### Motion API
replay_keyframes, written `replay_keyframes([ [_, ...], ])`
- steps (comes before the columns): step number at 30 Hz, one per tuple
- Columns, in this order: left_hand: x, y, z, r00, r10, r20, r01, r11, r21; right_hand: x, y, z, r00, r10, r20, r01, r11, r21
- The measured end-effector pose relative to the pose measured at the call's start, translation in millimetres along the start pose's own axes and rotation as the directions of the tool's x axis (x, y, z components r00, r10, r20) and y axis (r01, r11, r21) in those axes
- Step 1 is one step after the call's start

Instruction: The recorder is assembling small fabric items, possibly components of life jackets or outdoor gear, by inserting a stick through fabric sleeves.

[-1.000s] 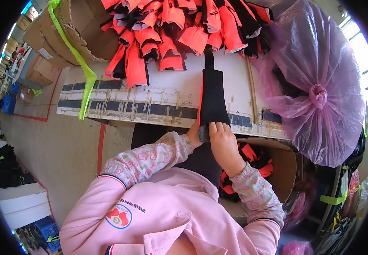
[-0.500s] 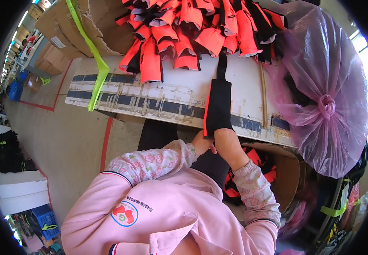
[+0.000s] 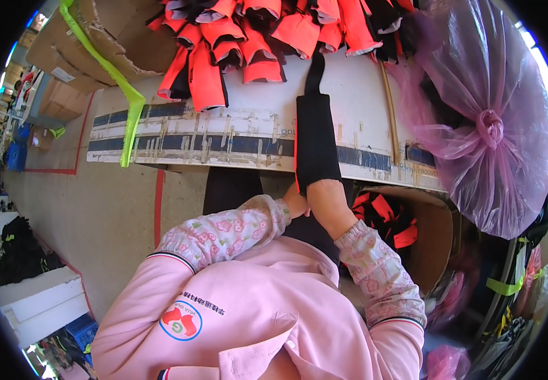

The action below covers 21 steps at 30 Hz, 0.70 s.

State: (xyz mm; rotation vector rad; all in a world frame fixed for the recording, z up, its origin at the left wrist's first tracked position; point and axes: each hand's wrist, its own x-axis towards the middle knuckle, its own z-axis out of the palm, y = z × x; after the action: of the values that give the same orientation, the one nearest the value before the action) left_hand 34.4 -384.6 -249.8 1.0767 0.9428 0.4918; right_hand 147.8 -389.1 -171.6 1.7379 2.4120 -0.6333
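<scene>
A black fabric sleeve (image 3: 317, 136) with a coral-red edge and a narrow strap at its far end hangs over the front edge of the worktable. My right hand (image 3: 326, 192) is pushed into its near opening; only the back of the hand and wrist show, and the fingers are hidden inside. Close beside it, my left hand (image 3: 295, 201) is closed at the sleeve's lower left corner, its fingertips partly covered. Beyond the strap lies a heap of coral-red and black sleeves (image 3: 207, 76) on the table.
The white worktable (image 3: 249, 114) carries worn tape strips and a thin wooden stick (image 3: 390, 114). A knotted purple plastic bag (image 3: 491, 130) bulges at right. Under the table, a cardboard box (image 3: 435, 240) holds more sleeves. A neon-yellow strip (image 3: 132, 120) hangs by a torn carton (image 3: 65, 54) at left.
The view has shifted slightly, so the table and heap sit higher and further left. Both hands stay at the sleeve's near end, with the right hand still inside it.
</scene>
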Motion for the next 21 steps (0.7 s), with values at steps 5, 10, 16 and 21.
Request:
replay_keyframes([
  [5, 1, 3, 5, 0.994, 0.04, -0.097, -0.04, 0.999, -0.001, 15, 1, 7, 0.996, 0.062, -0.065, -0.07, 0.99, -0.119],
  [10, 10, 2, 7, 0.988, 0.064, -0.138, -0.063, 0.998, 0.011, 94, 64, 96, 0.696, 0.111, 0.709, -0.157, 0.988, -0.001],
  [16, 13, -8, -2, 0.999, -0.01, -0.038, 0.012, 0.999, 0.053, 139, 65, 81, 0.362, 0.021, 0.932, -0.124, 0.992, 0.026],
  [21, 7, -3, -3, 0.989, 0.145, 0.004, -0.142, 0.97, -0.198, 32, 5, 10, 0.939, 0.054, 0.34, -0.087, 0.993, 0.082],
])
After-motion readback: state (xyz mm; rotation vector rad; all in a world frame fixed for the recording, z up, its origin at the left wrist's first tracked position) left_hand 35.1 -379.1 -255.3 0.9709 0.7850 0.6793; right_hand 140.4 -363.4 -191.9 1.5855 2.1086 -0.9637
